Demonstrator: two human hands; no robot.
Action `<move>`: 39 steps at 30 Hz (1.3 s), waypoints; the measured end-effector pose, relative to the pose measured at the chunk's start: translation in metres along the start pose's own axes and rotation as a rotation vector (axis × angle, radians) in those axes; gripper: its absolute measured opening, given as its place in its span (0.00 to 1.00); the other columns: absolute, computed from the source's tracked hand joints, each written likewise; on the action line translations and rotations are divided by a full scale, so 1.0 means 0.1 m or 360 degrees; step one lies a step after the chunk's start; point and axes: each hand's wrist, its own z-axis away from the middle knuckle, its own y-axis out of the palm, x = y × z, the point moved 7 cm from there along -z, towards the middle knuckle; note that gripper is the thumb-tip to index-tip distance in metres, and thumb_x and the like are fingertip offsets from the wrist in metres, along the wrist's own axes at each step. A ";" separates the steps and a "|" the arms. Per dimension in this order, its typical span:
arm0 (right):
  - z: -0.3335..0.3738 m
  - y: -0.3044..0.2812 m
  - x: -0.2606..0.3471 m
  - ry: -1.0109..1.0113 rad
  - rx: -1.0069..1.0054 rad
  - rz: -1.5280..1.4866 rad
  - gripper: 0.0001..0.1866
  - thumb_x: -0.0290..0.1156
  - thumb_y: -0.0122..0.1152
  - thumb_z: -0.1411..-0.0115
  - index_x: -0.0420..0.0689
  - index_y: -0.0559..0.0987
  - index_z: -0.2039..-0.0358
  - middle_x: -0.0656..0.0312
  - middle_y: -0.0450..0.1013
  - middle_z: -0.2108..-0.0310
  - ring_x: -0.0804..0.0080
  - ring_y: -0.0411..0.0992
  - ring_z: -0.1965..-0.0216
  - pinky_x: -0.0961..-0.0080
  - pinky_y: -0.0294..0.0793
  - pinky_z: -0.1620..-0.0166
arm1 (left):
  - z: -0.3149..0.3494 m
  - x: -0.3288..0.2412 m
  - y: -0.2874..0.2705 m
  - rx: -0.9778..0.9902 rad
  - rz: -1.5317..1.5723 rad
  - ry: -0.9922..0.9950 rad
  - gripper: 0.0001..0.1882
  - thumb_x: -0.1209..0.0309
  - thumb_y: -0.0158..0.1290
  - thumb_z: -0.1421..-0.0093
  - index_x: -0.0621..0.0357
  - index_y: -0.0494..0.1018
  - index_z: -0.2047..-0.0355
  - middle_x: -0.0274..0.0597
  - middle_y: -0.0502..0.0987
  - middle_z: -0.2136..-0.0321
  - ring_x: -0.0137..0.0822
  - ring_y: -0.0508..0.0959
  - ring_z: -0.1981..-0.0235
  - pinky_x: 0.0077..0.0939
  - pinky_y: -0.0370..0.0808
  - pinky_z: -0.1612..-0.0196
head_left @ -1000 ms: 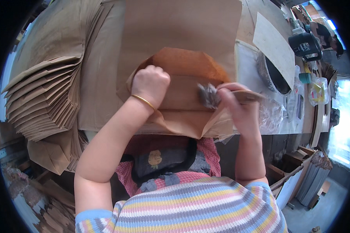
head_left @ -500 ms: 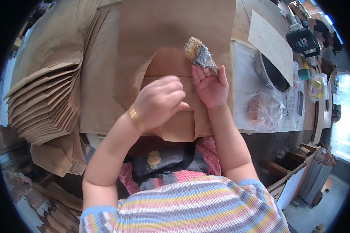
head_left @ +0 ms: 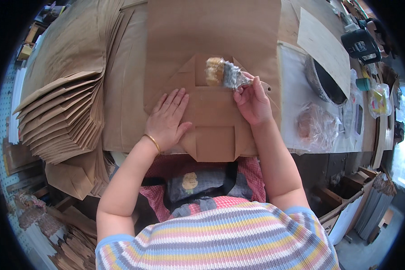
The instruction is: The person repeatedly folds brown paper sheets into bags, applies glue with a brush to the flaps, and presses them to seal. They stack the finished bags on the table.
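Observation:
My right hand grips a paintbrush by its handle. Its pale bristles point left, over the far part of a folded brown paper bag bottom; whether they touch the paper I cannot tell. Grey, crusty wrapping covers the brush's middle. Flat on the left side of the folded paper lies my left hand, fingers stretched out and holding nothing. The folds form a flattened shape with angled corners and a flap at the near and far ends. Beneath it a wide sheet of brown paper stretches away from me.
A fanned stack of folded brown paper bags stands at the left. Right of the work lie a crumpled clear plastic bag and a dark bowl partly covered by a pale board. Farther right is a black container.
My left hand has come down flat on the paper, pressing the far fold open. My right hand has turned from palm-up, and the brush now points left instead of away.

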 end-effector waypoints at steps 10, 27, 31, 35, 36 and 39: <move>0.65 0.10 -0.14 0.0376 -0.0397 0.0655 0.18 0.38 0.56 0.35 0.39 0.75 0.50 0.58 0.74 0.56 0.70 0.72 0.55 0.73 0.73 0.56 | -0.34 0.12 -0.06 0.0099 -0.0130 0.0019 0.46 0.42 0.50 0.44 0.60 0.53 0.34 0.55 0.50 0.33 0.52 0.48 0.31 0.46 0.42 0.30; 1.31 1.47 -0.27 -0.0047 0.0924 0.3065 0.14 0.26 0.66 0.48 0.39 0.79 0.59 0.57 0.74 0.65 0.61 0.75 0.67 0.69 0.78 0.66 | -0.30 0.11 -0.02 -0.0022 -0.0247 0.0078 0.41 0.46 0.46 0.40 0.60 0.52 0.34 0.56 0.51 0.33 0.51 0.49 0.32 0.43 0.44 0.30; 0.86 1.62 -0.28 -0.0128 0.0833 0.2530 0.15 0.25 0.66 0.48 0.39 0.80 0.58 0.54 0.75 0.66 0.56 0.76 0.67 0.66 0.76 0.65 | -0.39 0.38 0.00 -0.0197 0.0460 0.0159 0.29 0.58 0.48 0.37 0.61 0.63 0.40 0.54 0.60 0.37 0.50 0.57 0.34 0.42 0.51 0.32; 0.34 1.66 -0.66 -0.0231 0.1180 0.3108 0.17 0.25 0.66 0.52 0.40 0.79 0.59 0.55 0.75 0.62 0.58 0.75 0.64 0.65 0.76 0.62 | -0.38 0.44 -0.05 -0.0300 0.0682 0.0125 0.18 0.69 0.53 0.40 0.58 0.74 0.48 0.52 0.68 0.42 0.49 0.64 0.38 0.40 0.60 0.35; 0.37 1.55 -0.72 -0.0127 0.1243 0.3187 0.16 0.25 0.65 0.50 0.40 0.78 0.59 0.56 0.74 0.64 0.58 0.74 0.66 0.65 0.76 0.64 | -0.38 0.40 -0.06 -0.0404 0.0651 0.0084 0.18 0.69 0.57 0.42 0.56 0.76 0.51 0.51 0.69 0.43 0.49 0.66 0.40 0.39 0.65 0.39; 0.75 1.53 -0.72 0.0068 0.1211 0.3231 0.14 0.26 0.65 0.49 0.40 0.78 0.60 0.57 0.74 0.65 0.60 0.74 0.67 0.67 0.77 0.64 | -0.34 0.31 -0.10 -0.0563 0.0441 0.0073 0.17 0.68 0.58 0.43 0.56 0.76 0.53 0.49 0.71 0.48 0.48 0.69 0.43 0.39 0.68 0.42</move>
